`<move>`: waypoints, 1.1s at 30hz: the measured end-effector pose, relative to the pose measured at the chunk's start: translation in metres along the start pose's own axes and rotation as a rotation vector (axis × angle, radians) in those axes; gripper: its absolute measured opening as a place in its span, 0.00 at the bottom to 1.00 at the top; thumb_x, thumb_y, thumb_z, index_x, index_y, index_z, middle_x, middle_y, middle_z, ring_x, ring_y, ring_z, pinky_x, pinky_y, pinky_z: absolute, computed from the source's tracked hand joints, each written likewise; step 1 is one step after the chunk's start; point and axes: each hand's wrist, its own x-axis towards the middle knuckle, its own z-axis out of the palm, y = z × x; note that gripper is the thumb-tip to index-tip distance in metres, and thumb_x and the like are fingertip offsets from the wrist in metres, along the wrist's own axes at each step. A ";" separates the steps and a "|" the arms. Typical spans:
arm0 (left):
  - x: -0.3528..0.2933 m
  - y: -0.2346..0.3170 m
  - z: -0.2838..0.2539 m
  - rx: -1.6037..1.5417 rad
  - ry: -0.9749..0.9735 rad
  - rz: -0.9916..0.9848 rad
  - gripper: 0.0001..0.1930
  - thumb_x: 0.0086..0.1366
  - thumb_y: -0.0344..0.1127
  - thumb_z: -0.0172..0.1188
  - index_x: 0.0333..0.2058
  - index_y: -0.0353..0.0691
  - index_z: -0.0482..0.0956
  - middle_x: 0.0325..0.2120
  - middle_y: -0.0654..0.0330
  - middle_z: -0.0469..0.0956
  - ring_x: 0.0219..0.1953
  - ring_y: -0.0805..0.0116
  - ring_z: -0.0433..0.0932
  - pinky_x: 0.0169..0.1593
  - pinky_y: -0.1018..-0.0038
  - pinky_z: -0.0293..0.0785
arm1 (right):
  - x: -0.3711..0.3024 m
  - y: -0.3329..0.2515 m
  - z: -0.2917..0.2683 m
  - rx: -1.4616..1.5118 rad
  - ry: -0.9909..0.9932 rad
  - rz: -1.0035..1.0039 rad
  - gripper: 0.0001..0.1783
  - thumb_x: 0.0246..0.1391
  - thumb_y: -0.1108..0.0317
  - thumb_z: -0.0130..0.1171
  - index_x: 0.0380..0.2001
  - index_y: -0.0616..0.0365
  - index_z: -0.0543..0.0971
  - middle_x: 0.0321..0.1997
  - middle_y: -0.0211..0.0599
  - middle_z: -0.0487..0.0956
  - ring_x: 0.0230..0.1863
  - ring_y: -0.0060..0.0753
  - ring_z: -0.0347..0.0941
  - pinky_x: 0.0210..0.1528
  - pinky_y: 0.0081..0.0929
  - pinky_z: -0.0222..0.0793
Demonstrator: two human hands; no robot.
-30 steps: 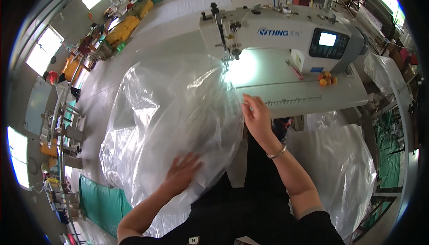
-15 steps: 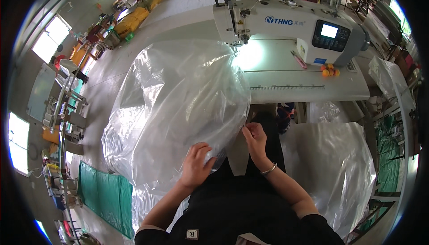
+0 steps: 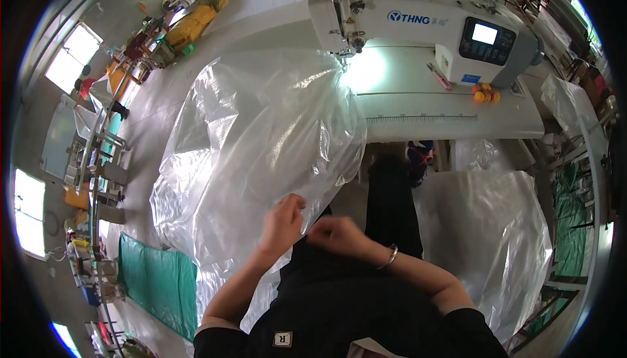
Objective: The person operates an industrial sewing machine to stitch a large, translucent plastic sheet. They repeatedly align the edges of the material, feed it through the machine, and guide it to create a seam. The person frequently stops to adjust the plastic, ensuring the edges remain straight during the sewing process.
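Just above the dark-clothed lap [image 3: 346, 279], left hand [image 3: 281, 228] curled at the near edge of the clear plastic [image 3: 248, 142]; right hand [image 3: 338, 235] just beside it, blurred, fingers bent inward. Cannot tell whether either grips the film. Plastic lies loose and crumpled, running up to the needle end of the white sewing machine [image 3: 392, 21]; bag or single sheet, cannot tell. Compared with half a second ago, right hand sits farther left, close to the other. Pale tabletop [image 3: 418, 100] lit by the machine, ruler strip [image 3: 421, 118] along its near edge; pink-handled tool [image 3: 439, 76] and clustered orange-red round things [image 3: 486, 94] near the machine's base. Second plastic heap [image 3: 480, 240] at right. Outward: grey floor [image 3: 147, 142], green tarp [image 3: 157, 286] lower left, bright window [image 3: 73, 57] upper left.
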 end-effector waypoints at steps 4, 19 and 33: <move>-0.003 0.010 -0.021 -0.171 0.012 -0.079 0.08 0.61 0.21 0.50 0.38 0.34 0.74 0.31 0.51 0.80 0.36 0.57 0.81 0.40 0.70 0.75 | 0.014 0.054 -0.036 0.365 0.502 0.350 0.21 0.49 0.68 0.68 0.45 0.63 0.73 0.41 0.35 0.78 0.41 0.23 0.74 0.42 0.23 0.71; -0.017 0.025 -0.026 -0.015 0.044 0.110 0.10 0.58 0.26 0.52 0.40 0.37 0.73 0.37 0.52 0.76 0.43 0.50 0.75 0.44 0.59 0.73 | 0.029 0.040 -0.048 0.627 0.301 0.300 0.12 0.53 0.77 0.59 0.42 0.58 0.76 0.42 0.29 0.77 0.45 0.23 0.72 0.52 0.23 0.64; -0.030 0.019 -0.014 -0.073 0.140 0.081 0.10 0.54 0.28 0.55 0.37 0.37 0.72 0.34 0.56 0.75 0.43 0.53 0.75 0.41 0.62 0.75 | 0.035 0.046 -0.045 0.517 0.181 0.337 0.18 0.57 0.74 0.56 0.51 0.60 0.72 0.50 0.33 0.76 0.51 0.26 0.71 0.53 0.27 0.66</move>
